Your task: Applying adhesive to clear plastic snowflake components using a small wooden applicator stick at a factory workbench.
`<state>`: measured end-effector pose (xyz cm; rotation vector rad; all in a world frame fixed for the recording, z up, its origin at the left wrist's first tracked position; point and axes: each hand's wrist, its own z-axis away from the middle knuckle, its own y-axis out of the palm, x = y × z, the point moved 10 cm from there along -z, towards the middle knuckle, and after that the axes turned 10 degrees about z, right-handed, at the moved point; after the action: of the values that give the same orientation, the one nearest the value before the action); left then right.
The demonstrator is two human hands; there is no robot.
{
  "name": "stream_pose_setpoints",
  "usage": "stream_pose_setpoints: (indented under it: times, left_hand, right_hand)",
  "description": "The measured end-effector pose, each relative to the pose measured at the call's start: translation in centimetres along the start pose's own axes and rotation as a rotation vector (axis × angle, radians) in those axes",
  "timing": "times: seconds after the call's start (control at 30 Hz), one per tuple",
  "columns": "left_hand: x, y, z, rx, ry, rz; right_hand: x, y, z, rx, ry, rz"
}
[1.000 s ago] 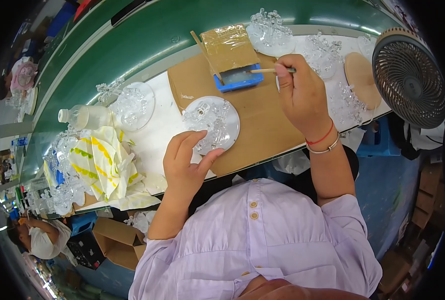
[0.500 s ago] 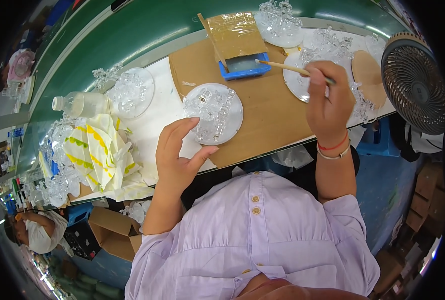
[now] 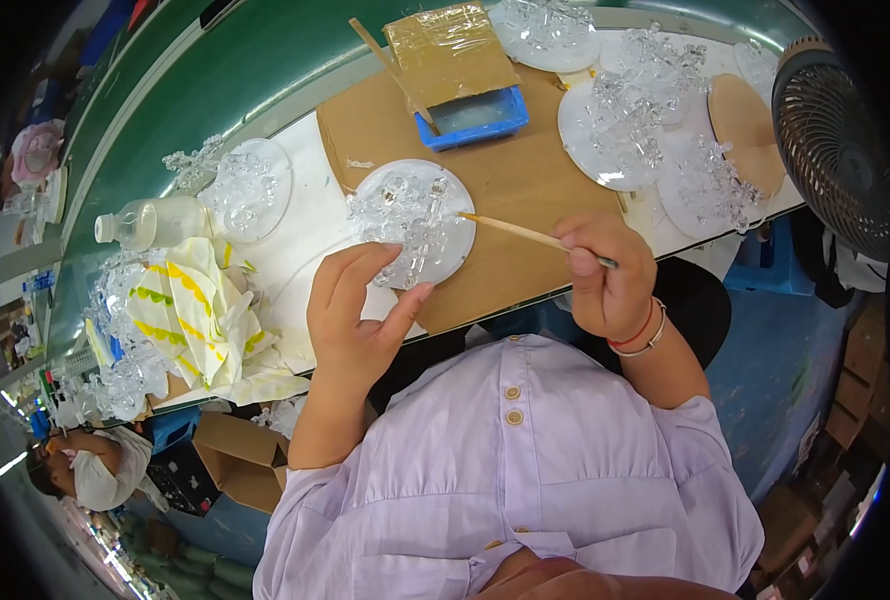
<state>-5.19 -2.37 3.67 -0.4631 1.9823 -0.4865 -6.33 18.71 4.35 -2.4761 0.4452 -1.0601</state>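
Note:
My right hand (image 3: 613, 275) pinches a thin wooden stick (image 3: 520, 231) with a dark rear end. The stick's tip is at the right part of a round white disc (image 3: 460, 240), beside the clear plastic pieces (image 3: 405, 215) heaped on it. I cannot tell whether the tip touches them. My left hand (image 3: 353, 315) is at the disc's near left edge, thumb and index finger apart with nothing visible between them. Beyond the disc stands a blue tray (image 3: 475, 134) of pale, cloudy material, partly covered by a brown cardboard flap (image 3: 450, 50). A flat wooden stick (image 3: 390, 70) leans in the tray.
Brown cardboard (image 3: 525, 180) lies under the disc and tray. More discs with clear pieces (image 3: 605, 135) stand at right, near a dark fan (image 3: 840, 150). At left are a plastic bottle (image 3: 155, 223) and a crumpled patterned cloth (image 3: 200, 315). Another person (image 3: 100, 465) sits far left.
My right hand has brought the stick from the blue tray toward me and left, to the disc. My left hand stays by the disc with little movement. The view has shifted slightly.

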Motion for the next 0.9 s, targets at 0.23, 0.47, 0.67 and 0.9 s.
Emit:
stream_pose_setpoints:
  times: [0.23, 0.47, 0.67, 0.9]
  left_hand:
    - [0.2, -0.1, 0.2, 0.019, -0.038, -0.007]
    - [0.2, 0.0, -0.1, 0.005, -0.011, -0.007]
    - [0.2, 0.0, 0.1, -0.001, 0.005, -0.019]
    - [0.4, -0.9, -0.3, 0.047, 0.013, 0.053]
  right_hand:
    - [0.3, 1.2, -0.2, 0.045, -0.066, 0.009]
    - [0.5, 0.9, -1.0, 0.019, -0.084, 0.102]
    - [0.9, 1.0, -0.8, 0.103, -0.071, 0.019]
    - [1.1, 1.1, -1.2, 0.033, -0.114, 0.143]
